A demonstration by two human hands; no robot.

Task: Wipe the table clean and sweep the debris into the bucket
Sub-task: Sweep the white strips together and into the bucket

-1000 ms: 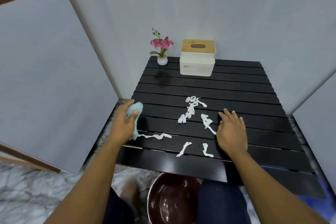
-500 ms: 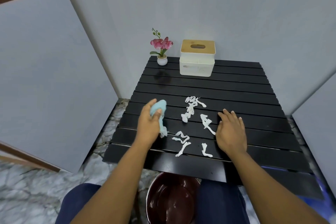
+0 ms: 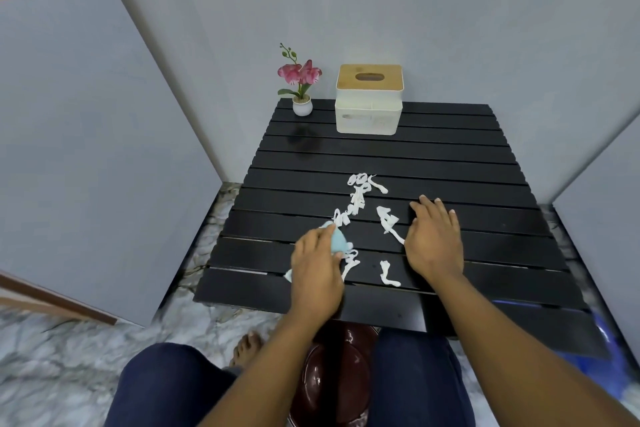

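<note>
Left fingers (image 3: 313,241) are curled over a light-blue cloth (image 3: 337,241). The left hand (image 3: 317,269) grips it and presses it onto the black slatted table (image 3: 450,156), near the front edge, left of centre. A pale corner pokes out at the hand's left side. The cloth touches the paper scraps (image 3: 356,201): white twisted pieces in a loose chain from mid-table down to the cloth. A bent strip (image 3: 349,262) lies just right of the left thumb. Right fingers (image 3: 431,210) are straight and slightly spread, right hand (image 3: 434,241) flat, palm down on the slats, holding nothing. A knotted strip (image 3: 389,222) lies along its thumb side; its tail reaches the hand, contact or a hair's gap, can't tell. A short L-shaped strip (image 3: 386,274) sits alone between the two hands, close to the front edge. The bucket (image 3: 343,374) is dark red and glossy, on the floor below the table's front edge, between the knees in dark blue trousers (image 3: 173,388), its left part hidden by the left forearm. A bare foot (image 3: 247,347) rests on the marble floor (image 3: 52,357) left of the bucket. At the back of the table, against the grey wall, stands a white tissue box (image 3: 369,114) with a wooden lid. A small potted pink orchid (image 3: 300,80) stands just left of it, not touching.
</note>
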